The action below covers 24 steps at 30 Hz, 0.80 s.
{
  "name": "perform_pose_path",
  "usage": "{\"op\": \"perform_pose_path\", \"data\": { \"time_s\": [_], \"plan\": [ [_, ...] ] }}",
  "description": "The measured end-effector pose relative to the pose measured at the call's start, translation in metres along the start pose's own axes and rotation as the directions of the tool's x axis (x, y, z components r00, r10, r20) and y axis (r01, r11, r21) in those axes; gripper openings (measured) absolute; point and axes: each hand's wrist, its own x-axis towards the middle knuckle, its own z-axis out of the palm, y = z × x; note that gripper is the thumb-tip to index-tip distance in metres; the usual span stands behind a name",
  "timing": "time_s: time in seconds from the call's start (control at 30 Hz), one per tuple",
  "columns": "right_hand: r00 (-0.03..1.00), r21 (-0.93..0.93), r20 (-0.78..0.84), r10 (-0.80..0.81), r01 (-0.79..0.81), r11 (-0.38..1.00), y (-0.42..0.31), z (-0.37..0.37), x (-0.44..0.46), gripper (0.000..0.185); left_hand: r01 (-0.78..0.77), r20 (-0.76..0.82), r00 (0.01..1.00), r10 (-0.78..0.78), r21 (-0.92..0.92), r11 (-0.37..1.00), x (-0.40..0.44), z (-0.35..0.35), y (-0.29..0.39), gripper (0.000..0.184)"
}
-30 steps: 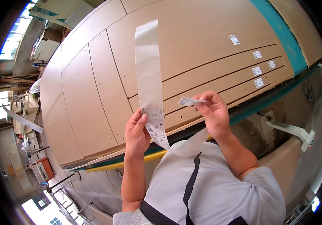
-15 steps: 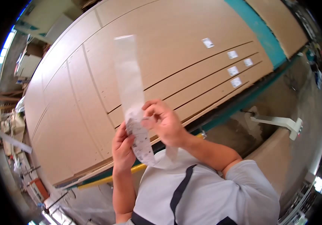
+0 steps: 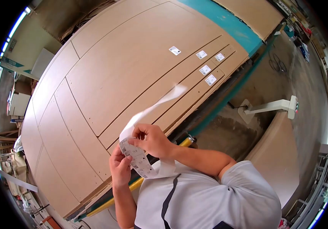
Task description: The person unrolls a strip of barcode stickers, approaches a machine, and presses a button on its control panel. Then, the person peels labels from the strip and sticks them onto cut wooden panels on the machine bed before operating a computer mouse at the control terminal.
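Note:
A long strip of printed labels hangs in front of my chest, its blank white backing curling away over the board. My left hand is closed on the strip's left edge, thumb on the printed side. My right hand pinches at the upper printed part, thumb and fingers together near a label edge. Whether a label has lifted there I cannot tell. Beyond the hands lies a large brown board cut into panels. Several white labels, among them one label, are stuck on its right-hand pieces.
A teal surface shows past the board's far end. A yellow bar runs along the near edge. To the right, a white arm-like post stands beside a brown sheet. Shelving and stacked material line the left side.
My right hand has come down and left, closer to my left hand on the strip. The strip's free end has swung right and down. The view has shifted across the board.

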Motion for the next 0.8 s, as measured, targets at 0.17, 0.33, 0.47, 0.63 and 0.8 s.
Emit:
{"op": "perform_pose_path", "data": {
  "time_s": [0.17,0.33,0.47,0.63,0.8],
  "plan": [
    [0.991,-0.119,0.018,-0.134,0.135,0.984,-0.002,-0.009,-0.018,0.019,0.021,-0.08,0.997,-0.006,0.197,0.98,-0.002,0.009,-0.006,0.033],
    [0.981,-0.187,-0.012,-0.194,0.188,0.964,-0.002,-0.016,-0.031,0.022,-0.114,-0.185,0.965,0.184,0.335,0.935,0.001,0.026,-0.02,0.021],
    [0.986,-0.205,-0.013,-0.163,0.157,0.966,0.005,-0.027,-0.038,0.024,-0.022,-0.154,0.983,0.097,0.43,0.902,0.003,0.026,-0.022,0.019],
    [0.994,-0.108,0.013,-0.109,0.11,0.988,0.017,-0.046,-0.042,0.027,0.027,-0.135,0.99,0.037,0.444,0.896,0.007,0.035,-0.033,0.02],
    [0.997,-0.322,0.071,-0.011,0.033,0.946,0.029,-0.064,-0.044,0.032,0.097,-0.166,0.986,-0.015,0.497,0.862,0.014,0.039,-0.043,0.022]
  ]
}}
